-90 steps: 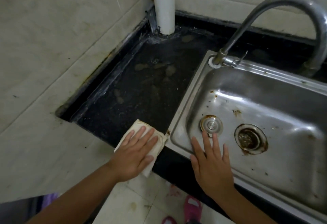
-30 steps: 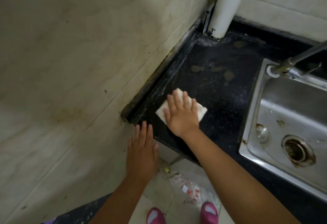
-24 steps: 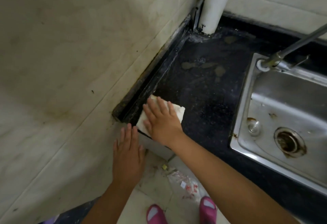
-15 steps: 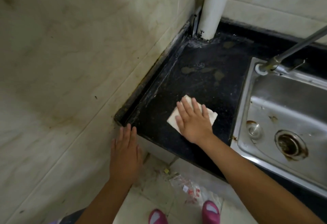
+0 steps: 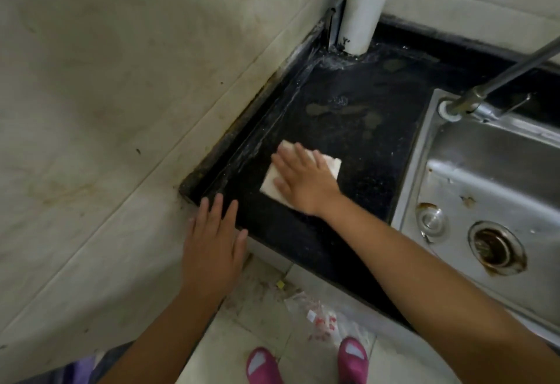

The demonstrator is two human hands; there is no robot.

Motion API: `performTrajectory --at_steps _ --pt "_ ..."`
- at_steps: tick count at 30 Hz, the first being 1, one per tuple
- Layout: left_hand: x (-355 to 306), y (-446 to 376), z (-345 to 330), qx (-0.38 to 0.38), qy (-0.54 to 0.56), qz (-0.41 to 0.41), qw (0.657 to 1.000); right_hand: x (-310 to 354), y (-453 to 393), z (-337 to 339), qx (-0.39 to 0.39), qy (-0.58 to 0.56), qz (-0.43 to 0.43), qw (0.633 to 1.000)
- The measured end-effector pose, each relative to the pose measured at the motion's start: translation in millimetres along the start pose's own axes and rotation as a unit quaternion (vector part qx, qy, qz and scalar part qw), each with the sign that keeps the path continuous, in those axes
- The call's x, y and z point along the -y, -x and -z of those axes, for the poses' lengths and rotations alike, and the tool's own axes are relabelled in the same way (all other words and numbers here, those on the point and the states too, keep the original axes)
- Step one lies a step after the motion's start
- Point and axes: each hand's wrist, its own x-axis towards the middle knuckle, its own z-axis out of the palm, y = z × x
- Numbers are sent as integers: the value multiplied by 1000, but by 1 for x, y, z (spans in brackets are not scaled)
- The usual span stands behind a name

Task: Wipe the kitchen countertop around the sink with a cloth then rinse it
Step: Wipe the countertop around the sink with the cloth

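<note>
While your right hand (image 5: 304,182) lies flat with straight fingers on the folded white cloth (image 5: 331,165), pressing it to the black speckled stone countertop (image 5: 372,141), your left hand (image 5: 212,247) is spread, gripping nothing, at the counter's near corner, its fingertips at the edge. The cloth sits under your right palm, between the cream tiled wall (image 5: 121,80) beyond your left hand and the stainless steel sink (image 5: 485,171) off to your right. It looks soft, thin and light, likely damp, so it should slide easily under flat pressure but bunch if pushed by one edge; keep the palm over its middle, and pinch a corner or gather it whole when lifting it to rinse. Ahead of your right fingers the counter carries pale dried stains (image 5: 342,109) and a grimy seam around the white plastic pipe (image 5: 362,11) in the far corner. The steel tap (image 5: 491,83) rises further right. Below your arms are floor tiles with litter (image 5: 321,320) and pink slippers (image 5: 262,365).
</note>
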Motion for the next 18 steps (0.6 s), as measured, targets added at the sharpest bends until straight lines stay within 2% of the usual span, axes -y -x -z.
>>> performTrajectory --at_steps 3,8,10,12,14,16,18 --pt "-17 -14 1 -1 3 -20 1000 -35 -27 15 -8 -9 -49 999" --pt "-47 -34 -2 1 36 4 999 -59 -23 17 -13 -33 -103 994" --pt "-56 -46 -3 21 18 17 999 -54 5 1 -22 -12 -71 997" --pt "-61 -57 -5 27 8 30 999 -52 41 -13 -62 6 -3 998" --pt "-63 -60 -11 48 -1 41 998 -68 64 -17 -31 10 40 999" --pt "-66 -57 -15 54 -11 38 998 -85 70 -17 -3 11 52 999" --pt "-66 -57 -15 47 -2 37 998 -90 64 -10 -43 32 45 998"
